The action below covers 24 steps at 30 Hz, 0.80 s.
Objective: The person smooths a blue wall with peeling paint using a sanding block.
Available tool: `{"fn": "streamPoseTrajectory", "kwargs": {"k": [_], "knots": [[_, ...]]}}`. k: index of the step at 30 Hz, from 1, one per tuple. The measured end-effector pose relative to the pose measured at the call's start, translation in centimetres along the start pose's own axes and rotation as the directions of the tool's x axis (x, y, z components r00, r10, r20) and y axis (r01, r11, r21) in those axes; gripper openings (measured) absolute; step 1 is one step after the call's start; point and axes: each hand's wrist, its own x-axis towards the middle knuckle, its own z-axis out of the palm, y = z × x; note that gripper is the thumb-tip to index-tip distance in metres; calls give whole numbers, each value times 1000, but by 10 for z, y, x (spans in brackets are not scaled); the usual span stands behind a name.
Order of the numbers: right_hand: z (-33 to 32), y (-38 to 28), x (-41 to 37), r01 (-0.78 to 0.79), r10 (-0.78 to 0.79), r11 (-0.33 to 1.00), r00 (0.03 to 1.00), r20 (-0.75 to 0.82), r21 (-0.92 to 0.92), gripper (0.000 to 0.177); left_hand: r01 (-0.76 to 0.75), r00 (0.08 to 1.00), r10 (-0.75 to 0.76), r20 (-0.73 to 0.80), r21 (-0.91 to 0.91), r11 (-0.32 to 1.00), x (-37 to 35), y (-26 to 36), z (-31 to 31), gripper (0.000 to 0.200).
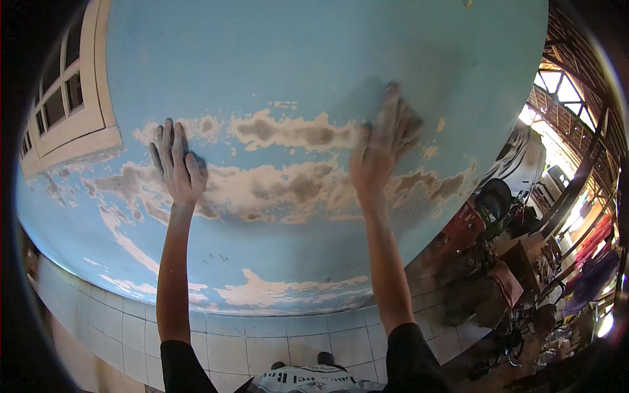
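Currently the right hand (375, 160) presses a blurred sheet (410, 122) under closed fingers at the right end of the horizontal peeling band (288, 131), left hand (177, 169) splayed flat.

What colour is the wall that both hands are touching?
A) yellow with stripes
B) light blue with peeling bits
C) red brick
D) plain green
B: the left hand and the right hand both press on a light blue wall whose paint has flaked off in brownish patches.
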Motion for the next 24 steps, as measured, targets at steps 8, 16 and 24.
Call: {"fn": "streamPoseTrajectory", "kwargs": {"k": [8,16,24], "knots": [[27,19,-125,181,-153,976,964,215,-118,65,-7,1000,7,-8,5,1000,0,-2,3,50],[4,-3,15,-7,0,998,995,-96,-69,64,-2,1000,1,17,3,1000,-3,-4,2,50],[27,-3,-103,166,-161,986,975,156,-17,59,4,1000,-4,20,-2,1000,-1,-3,2,51]]}}
